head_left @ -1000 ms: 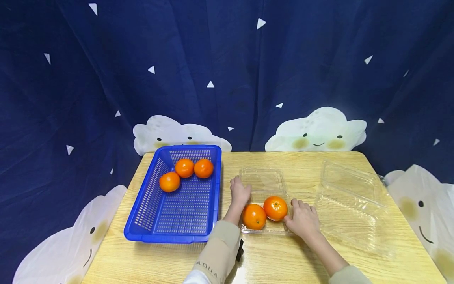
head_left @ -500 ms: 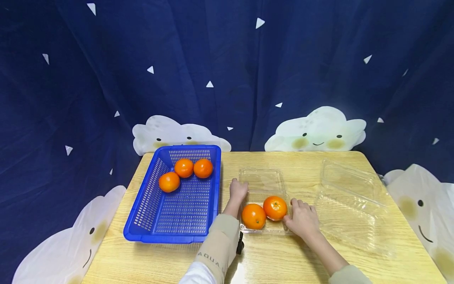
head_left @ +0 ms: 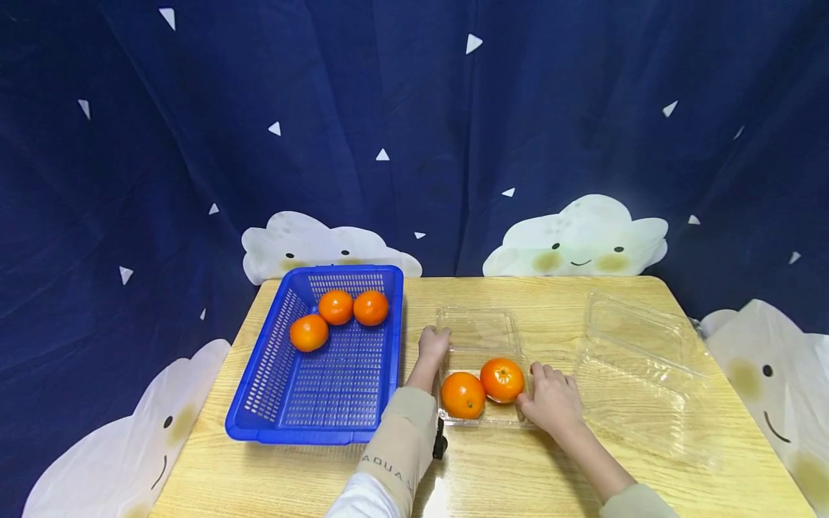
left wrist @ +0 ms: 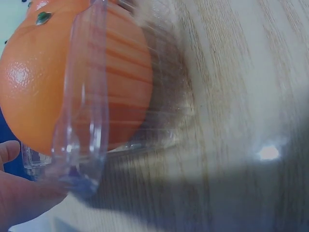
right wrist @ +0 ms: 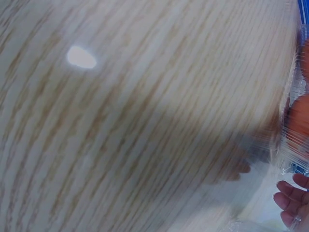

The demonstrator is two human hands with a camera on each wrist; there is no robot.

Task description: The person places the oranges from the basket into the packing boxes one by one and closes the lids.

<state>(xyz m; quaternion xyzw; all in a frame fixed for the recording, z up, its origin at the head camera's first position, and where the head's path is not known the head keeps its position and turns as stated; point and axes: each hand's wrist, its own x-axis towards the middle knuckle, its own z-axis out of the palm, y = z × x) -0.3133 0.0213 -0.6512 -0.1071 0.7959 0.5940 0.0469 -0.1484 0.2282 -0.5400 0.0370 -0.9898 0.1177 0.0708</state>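
Two hands flank an open clear container holding two oranges

In the head view, an open clear container (head_left: 473,360) lies on the wooden table (head_left: 492,475), its lid laid back on the far side. One orange (head_left: 463,395) sits at its near left and another orange (head_left: 501,380) just beside it, farther right. The left hand (head_left: 432,345) is at the container's left edge, close to the hinge; whether it grips the edge cannot be told. The right hand (head_left: 553,399) is at the right edge, its fingers bent and its thumb at the container's side; a firm hold cannot be made out either. To the left stands a blue basket (head_left: 307,436) with three oranges (head_left: 309,332) grouped toward its far end. On the right lies a second clear container (head_left: 648,363), also open. Behind the table hangs a dark blue cloth (head_left: 414,86) with white triangles and smiling clouds.

In the left wrist view, the near-left orange shows its green stem end behind the clear rim, and part of the left hand is at lower left, beside the container's corner.

In the right wrist view, bare wood grain fills most of the frame. The container's ribbed wall and some orange show along the right edge, with several fingertips below them.
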